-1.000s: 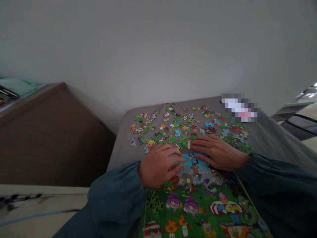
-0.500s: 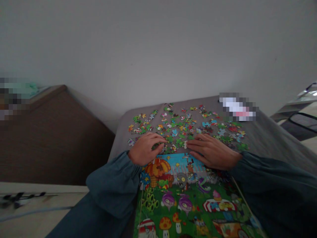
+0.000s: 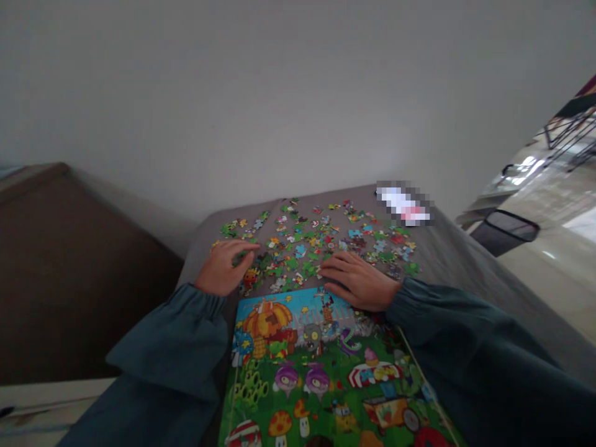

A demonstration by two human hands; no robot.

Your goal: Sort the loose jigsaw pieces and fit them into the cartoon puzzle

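Head cam: L hand point(image 3: 226, 268) curved over loose jigsaw pieces point(image 3: 298, 245), fingertips at a green piece point(image 3: 241, 258), can't tell if gripping. R hand point(image 3: 357, 282) open, fingers flat, tips at pile's near edge, palm over top edge of printed puzzle picture point(image 3: 311, 366). Pieces lie on grey fabric surface point(image 3: 447, 267), just above picture w/ cartoon garden.

My left hand point(image 3: 224, 268) is arched, palm down, its fingers reaching right and slightly curled. My right hand point(image 3: 357, 282) lies flatter, palm down, fingers spread a little and pointing left. The hands are apart, and my dark teal sleeves point(image 3: 172, 351) gather tightly just behind them.
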